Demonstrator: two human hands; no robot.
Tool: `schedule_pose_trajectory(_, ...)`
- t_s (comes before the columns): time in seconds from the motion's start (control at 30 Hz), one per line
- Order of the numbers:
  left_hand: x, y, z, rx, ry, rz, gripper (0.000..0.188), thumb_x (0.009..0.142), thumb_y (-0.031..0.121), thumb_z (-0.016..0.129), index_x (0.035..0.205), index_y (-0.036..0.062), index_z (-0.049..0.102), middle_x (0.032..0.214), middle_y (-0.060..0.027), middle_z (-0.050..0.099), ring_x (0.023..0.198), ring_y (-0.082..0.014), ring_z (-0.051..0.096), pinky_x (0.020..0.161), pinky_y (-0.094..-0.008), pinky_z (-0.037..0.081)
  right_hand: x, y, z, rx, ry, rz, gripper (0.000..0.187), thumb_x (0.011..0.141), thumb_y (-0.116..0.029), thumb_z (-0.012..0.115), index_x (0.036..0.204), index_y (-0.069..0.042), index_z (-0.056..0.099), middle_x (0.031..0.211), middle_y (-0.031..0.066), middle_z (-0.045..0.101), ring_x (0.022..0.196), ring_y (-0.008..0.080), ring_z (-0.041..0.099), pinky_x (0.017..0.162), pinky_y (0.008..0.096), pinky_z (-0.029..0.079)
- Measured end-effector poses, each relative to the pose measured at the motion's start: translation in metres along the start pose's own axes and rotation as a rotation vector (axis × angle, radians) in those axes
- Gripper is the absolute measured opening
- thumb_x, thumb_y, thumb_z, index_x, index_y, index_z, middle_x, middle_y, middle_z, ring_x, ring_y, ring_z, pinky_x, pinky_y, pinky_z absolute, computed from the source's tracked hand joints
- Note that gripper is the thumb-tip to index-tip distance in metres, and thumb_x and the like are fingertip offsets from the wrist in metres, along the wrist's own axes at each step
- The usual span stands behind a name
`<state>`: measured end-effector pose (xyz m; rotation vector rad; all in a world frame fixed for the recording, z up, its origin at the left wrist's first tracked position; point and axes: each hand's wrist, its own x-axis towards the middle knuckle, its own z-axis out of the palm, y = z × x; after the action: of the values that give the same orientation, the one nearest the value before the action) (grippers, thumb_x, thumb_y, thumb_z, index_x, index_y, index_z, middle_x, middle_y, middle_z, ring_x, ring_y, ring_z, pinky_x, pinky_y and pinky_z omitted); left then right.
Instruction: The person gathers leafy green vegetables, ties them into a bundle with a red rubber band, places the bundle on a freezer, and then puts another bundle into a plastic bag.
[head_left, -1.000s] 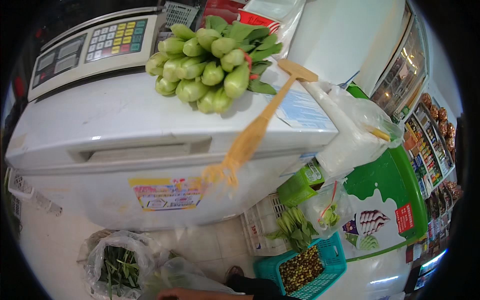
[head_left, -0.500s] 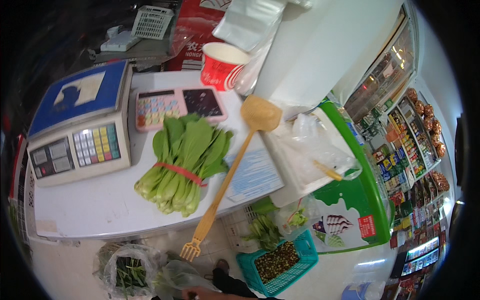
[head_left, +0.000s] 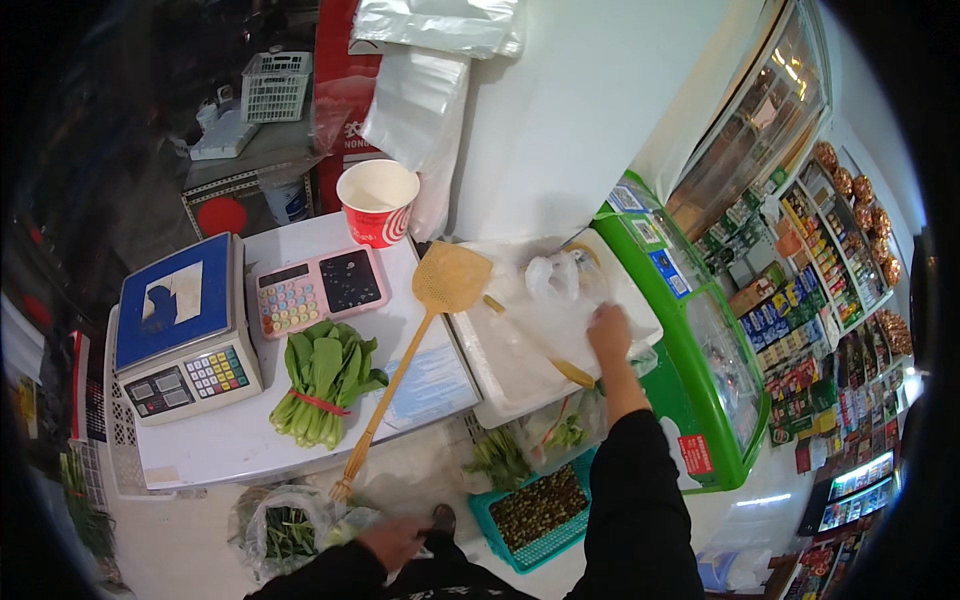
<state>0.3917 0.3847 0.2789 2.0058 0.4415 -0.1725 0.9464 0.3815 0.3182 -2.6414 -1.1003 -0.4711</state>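
My right hand (head_left: pixel 607 335) reaches over a white foam box (head_left: pixel 500 375), beside a thin clear plastic bag (head_left: pixel 555 280). Its fingers are slightly blurred, and I cannot tell whether they touch the bag. Low in front of the counter is my left hand (head_left: pixel 393 541), its fingers smeared, next to a pale plastic bag on the floor side. On the white counter (head_left: pixel 225 445) lies a bunch of leafy greens (head_left: pixel 325 380) tied with a red band. A yellow long-handled flyswatter (head_left: pixel 452 277) rests across the counter and the box edge.
A weighing scale (head_left: pixel 180 320), a pink calculator (head_left: pixel 320 292) and a red-white paper tub (head_left: pixel 378 205) stand on the counter. Below are a teal basket (head_left: pixel 535 555) and a bag of greens (head_left: pixel 290 530). A green-edged freezer (head_left: pixel 715 350) stands right; clear bags (head_left: pixel 420 100) hang behind.
My right arm has come into view and stretched out over the foam box. My left hand has risen further into the picture. The whole view has shifted, with the counter appearing lower.
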Motion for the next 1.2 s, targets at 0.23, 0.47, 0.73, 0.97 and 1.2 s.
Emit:
schedule_pose_trajectory(0.23, 0.169, 0.042, -0.086, 0.408, 0.471, 0.359, 0.061, 0.088, 0.017, 0.070, 0.143, 0.0096, 0.045, 0.148, -0.0185, 0.042, 0.132, -0.0409, 0.044, 0.110, -0.0486, 0.038, 0.086, 0.022, -0.173, 0.534, 0.562, 0.091, 0.032, 0.089, 0.001, 0.045, 0.117, -0.006, 0.059, 0.089, 0.0190, 0.067, 0.070, 0.0315, 0.067, 0.062, 0.0419, 0.052)
schedule_pose_trajectory(0.47, 0.203, 0.015, -0.098, 0.649, 0.308, 0.278, 0.079, 0.081, 0.029, 0.078, 0.148, 0.0156, 0.041, 0.155, -0.0171, 0.034, 0.143, -0.0376, 0.033, 0.120, -0.0503, 0.024, 0.032, -0.015, -0.048, 1.398, -0.039, 0.103, 0.031, 0.103, -0.020, 0.048, 0.113, 0.005, 0.060, 0.075, 0.0149, 0.069, 0.066, 0.0241, 0.070, 0.057, 0.0351, 0.057)
schedule_pose_trajectory(0.73, 0.202, 0.017, -0.100, 0.651, 0.359, 0.245, 0.070, 0.076, 0.027, 0.082, 0.138, 0.0121, 0.052, 0.148, -0.0132, 0.044, 0.138, -0.0335, 0.041, 0.118, -0.0503, 0.027, 0.021, -0.107, 0.004, 0.427, -0.940, -0.591, 0.045, 0.084, -0.031, 0.074, 0.122, -0.007, 0.067, 0.127, 0.0218, 0.061, 0.113, 0.0379, 0.059, 0.101, 0.0429, 0.046)
schedule_pose_trajectory(0.97, 0.208, 0.025, -0.103, 0.634, 0.340, 0.254, 0.069, 0.077, 0.030, 0.082, 0.136, 0.0117, 0.053, 0.146, -0.0136, 0.047, 0.137, -0.0334, 0.042, 0.118, -0.0503, 0.028, 0.058, 0.069, 0.091, -0.202, -0.412, -0.038, 0.030, 0.087, -0.031, 0.064, 0.102, -0.009, 0.077, 0.123, 0.0139, 0.066, 0.119, 0.0290, 0.061, 0.094, 0.0540, 0.049)
schedule_pose_trajectory(1.2, 0.206, 0.021, -0.101, 0.617, 0.340, 0.227, 0.068, 0.077, 0.032, 0.082, 0.135, 0.0117, 0.053, 0.145, -0.0134, 0.047, 0.137, -0.0335, 0.042, 0.118, -0.0505, 0.028, 0.079, 0.131, 0.053, 0.767, -0.035, 0.278, 0.013, 0.082, -0.007, 0.072, 0.094, -0.003, 0.072, 0.097, 0.0116, 0.072, 0.091, 0.0241, 0.069, 0.079, 0.0352, 0.053)
